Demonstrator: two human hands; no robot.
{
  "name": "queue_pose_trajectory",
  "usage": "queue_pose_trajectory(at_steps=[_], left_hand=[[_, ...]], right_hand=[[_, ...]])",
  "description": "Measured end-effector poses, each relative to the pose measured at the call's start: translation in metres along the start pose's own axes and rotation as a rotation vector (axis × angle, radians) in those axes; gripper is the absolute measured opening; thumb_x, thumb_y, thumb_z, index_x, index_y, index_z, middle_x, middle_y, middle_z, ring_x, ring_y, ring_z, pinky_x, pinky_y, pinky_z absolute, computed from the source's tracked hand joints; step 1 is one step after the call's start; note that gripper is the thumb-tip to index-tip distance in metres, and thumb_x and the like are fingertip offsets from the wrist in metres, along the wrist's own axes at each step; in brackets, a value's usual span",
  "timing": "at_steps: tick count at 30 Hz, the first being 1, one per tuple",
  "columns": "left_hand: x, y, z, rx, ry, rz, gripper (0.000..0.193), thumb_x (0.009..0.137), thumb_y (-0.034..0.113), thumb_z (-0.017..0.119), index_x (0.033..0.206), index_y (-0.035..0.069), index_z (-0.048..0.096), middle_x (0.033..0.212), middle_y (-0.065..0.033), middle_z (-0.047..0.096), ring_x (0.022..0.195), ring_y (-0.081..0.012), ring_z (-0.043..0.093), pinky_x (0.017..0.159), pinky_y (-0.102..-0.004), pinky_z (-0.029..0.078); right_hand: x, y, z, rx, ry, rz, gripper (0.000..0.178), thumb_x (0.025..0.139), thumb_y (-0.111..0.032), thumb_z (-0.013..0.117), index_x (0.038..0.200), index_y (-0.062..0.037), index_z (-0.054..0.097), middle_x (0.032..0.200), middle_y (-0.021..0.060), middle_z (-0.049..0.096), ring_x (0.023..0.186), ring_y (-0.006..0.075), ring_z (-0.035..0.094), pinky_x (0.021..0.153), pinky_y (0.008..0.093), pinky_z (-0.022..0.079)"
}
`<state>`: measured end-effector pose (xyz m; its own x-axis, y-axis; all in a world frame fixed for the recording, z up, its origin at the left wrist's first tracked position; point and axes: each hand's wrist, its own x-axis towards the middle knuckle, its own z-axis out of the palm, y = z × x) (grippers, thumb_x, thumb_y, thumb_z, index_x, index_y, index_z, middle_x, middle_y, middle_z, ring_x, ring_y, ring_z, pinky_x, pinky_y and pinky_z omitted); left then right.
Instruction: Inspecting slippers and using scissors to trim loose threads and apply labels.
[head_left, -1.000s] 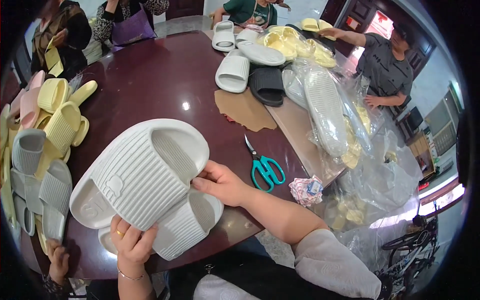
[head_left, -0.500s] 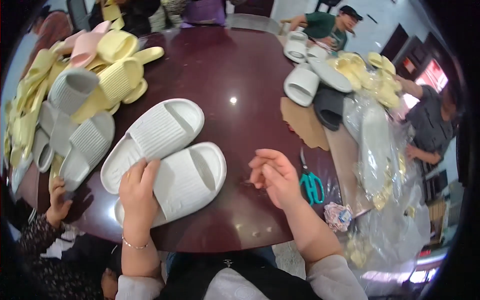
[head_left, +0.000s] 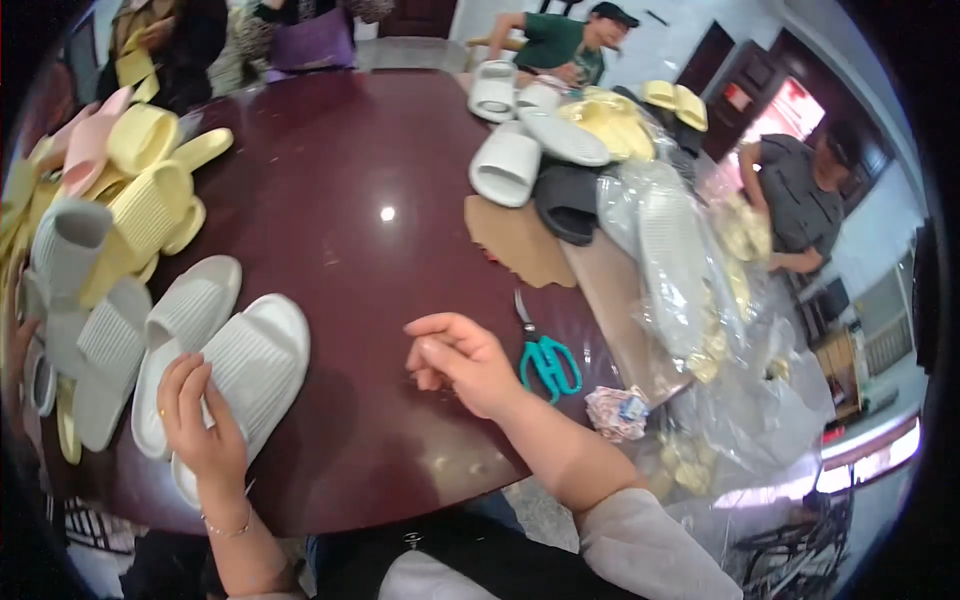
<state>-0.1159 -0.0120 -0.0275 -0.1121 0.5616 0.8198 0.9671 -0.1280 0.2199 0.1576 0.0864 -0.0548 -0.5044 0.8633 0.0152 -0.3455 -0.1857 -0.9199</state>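
Observation:
A pair of light grey-white slides stands on the table at the left: a farther slide and a nearer slide, both with ribbed straps. Over their heel ends lies my left hand, fingers stretched and thumb apart, not wrapped round either one. Whether its fingertips press on them I cannot tell. My right hand hovers above the table's middle with loosely bent fingers and nothing in them. Just right of it rest teal-handled scissors, blades pointing away from me.
Yellow slides, pink slides and grey slides pile up at the left. White slides, a black slide, brown cardboard, bagged slides and a crumpled wad line the right. Other people are around the table.
The pair of slides has shifted left with my left hand, toward the pile, and my left fingers have loosened. My view has turned rightward. My right hand keeps its loosely bent pose.

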Motion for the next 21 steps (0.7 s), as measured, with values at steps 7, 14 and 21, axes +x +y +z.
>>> queue_pose_trajectory(at_steps=[7, 14, 21], left_hand=[[0.007, 0.012, 0.009, -0.085, -0.113, 0.033, 0.017, 0.082, -0.007, 0.054, 0.097, -0.003, 0.059, 0.101, -0.0158, 0.06, 0.1, -0.0344, 0.057, 0.088, -0.0415, 0.044], [0.01, 0.01, 0.008, -0.148, -0.143, 0.092, 0.017, 0.082, -0.009, 0.054, 0.097, -0.003, 0.058, 0.098, -0.0163, 0.06, 0.097, -0.0346, 0.058, 0.087, -0.043, 0.045], [0.016, 0.012, 0.008, -0.267, -0.244, 0.233, 0.023, 0.07, -0.006, 0.058, 0.093, -0.001, 0.059, 0.091, -0.0121, 0.061, 0.091, -0.0311, 0.06, 0.077, -0.0403, 0.046]], right_hand=[[0.002, -0.04, -0.013, -0.145, 0.201, -0.129, 0.025, 0.092, -0.006, 0.052, 0.117, -0.0038, 0.051, 0.098, 0.0067, 0.06, 0.084, 0.0148, 0.059, 0.068, 0.0252, 0.048], [0.081, -0.084, -0.097, 0.01, 0.585, -0.169, 0.042, 0.09, -0.008, 0.054, 0.128, -0.0018, 0.039, 0.124, 0.0118, 0.048, 0.105, 0.0228, 0.055, 0.074, 0.032, 0.049], [0.152, -0.076, -0.172, -0.006, 0.732, -0.148, 0.053, 0.089, -0.008, 0.052, 0.137, -0.0021, 0.029, 0.119, 0.0119, 0.049, 0.106, 0.0251, 0.054, 0.075, 0.0376, 0.047]])
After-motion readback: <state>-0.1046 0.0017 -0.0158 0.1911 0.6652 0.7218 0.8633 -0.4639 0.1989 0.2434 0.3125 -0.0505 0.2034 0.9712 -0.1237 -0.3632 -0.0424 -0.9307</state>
